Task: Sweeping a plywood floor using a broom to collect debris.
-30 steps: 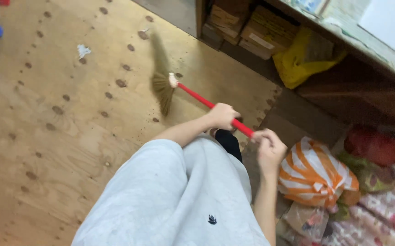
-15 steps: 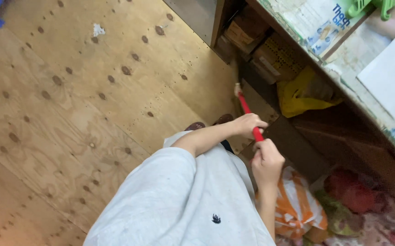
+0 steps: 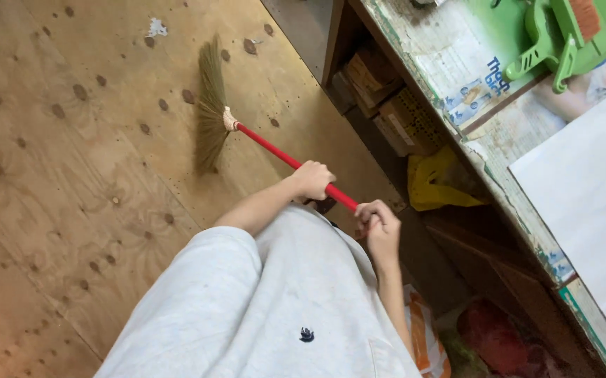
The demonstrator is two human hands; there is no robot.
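You have the broom (image 3: 247,133) in both hands: your left hand (image 3: 312,180) is wrapped around the red handle further down toward the bristles, fingers (image 3: 320,171) closed fully round it, and your right hand (image 3: 380,227) grips the top end near your waist, fingers curled shut on the handle. Half a second ago the broom was pulled in short beside the shelf opening, its head barely showing; now it is swung back out over the open plywood floor (image 3: 72,175), the straw bristles fanned low on the boards well to the left of the shelf unit (image 3: 387,119). That looks like the outward part of a stroke, so the sweeping is carrying on across the floor, not ending. A small white scrap (image 3: 156,28) lies on the floor beyond the bristles, apart from them. A yellow bag (image 3: 436,185) sits under the tabletop (image 3: 471,91), and a green toy (image 3: 555,35) rests on it.
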